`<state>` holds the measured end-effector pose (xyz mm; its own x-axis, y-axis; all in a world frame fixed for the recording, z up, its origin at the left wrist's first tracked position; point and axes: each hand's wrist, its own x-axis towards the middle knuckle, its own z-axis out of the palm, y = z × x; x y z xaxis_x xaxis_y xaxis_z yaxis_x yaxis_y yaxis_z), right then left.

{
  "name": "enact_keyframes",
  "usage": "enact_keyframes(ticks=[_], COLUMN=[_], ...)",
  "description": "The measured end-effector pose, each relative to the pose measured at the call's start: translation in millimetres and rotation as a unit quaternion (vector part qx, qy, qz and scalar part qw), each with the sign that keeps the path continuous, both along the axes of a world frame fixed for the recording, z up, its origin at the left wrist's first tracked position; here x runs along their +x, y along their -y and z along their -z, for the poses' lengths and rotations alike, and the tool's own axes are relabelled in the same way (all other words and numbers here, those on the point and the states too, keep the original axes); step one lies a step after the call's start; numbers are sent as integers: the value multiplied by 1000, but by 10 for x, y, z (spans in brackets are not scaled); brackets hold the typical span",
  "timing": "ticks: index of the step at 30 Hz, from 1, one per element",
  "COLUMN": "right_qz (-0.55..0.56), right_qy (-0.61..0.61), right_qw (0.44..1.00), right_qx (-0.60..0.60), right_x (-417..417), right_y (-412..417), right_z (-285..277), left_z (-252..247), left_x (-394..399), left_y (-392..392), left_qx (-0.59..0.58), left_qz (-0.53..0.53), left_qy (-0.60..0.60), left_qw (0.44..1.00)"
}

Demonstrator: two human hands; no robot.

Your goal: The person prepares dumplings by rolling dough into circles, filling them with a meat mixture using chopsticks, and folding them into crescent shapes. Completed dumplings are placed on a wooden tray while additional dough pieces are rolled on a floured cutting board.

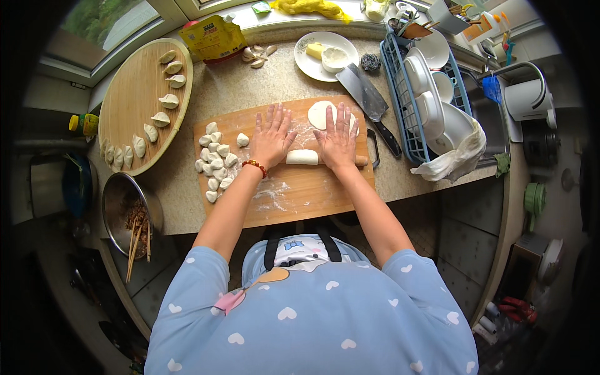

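Observation:
My left hand [272, 138] and my right hand [338, 143] lie palm down over a wooden rolling pin [361, 161], fingers spread and pointing away from me. Between them, a white sheet of dough [302, 157] appears wrapped around the pin. Beneath is a floured wooden board [309, 192]. A round dough wrapper [321, 115] rests near the board's far edge, and another is partly hidden behind my right fingers. Several small dough pieces [217, 164] cluster at the board's left, with a single piece [242, 139] nearer my left hand.
Folded dumplings [161, 119] line a round wooden tray [126, 89] at left. Below it stands a metal bowl [157, 206] of filling with chopsticks [134, 246]. A cleaver [363, 93] leans against a plate [304, 63]. Right of it, a blue rack [398, 103] holds dishes beside the sink [485, 117].

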<state>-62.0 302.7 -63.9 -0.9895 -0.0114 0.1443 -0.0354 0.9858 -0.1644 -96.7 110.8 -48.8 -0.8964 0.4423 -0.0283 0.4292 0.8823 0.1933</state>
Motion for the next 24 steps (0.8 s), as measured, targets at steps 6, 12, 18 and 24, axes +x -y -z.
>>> enact_keyframes(ticks=[6,12,18,24], right_qz=[-70,-132,-189,-229], right_qy=[66,46,80,77], right_qw=[993,987,974,969], right_qx=[-62,-74,-101,-59], right_x=[1003,1182,891,746], right_y=[63,-105,-214,-269], right_z=[-247,-243,-590,-911], left_z=[-112,-429,-175,-180], left_x=[852,724,706,615], left_y=[217,54,28,110], left_qx=[22,136,218,538], left_qz=[32,197,219,-187], left_qy=[10,133,206,562], left_qw=[999,962,928,599])
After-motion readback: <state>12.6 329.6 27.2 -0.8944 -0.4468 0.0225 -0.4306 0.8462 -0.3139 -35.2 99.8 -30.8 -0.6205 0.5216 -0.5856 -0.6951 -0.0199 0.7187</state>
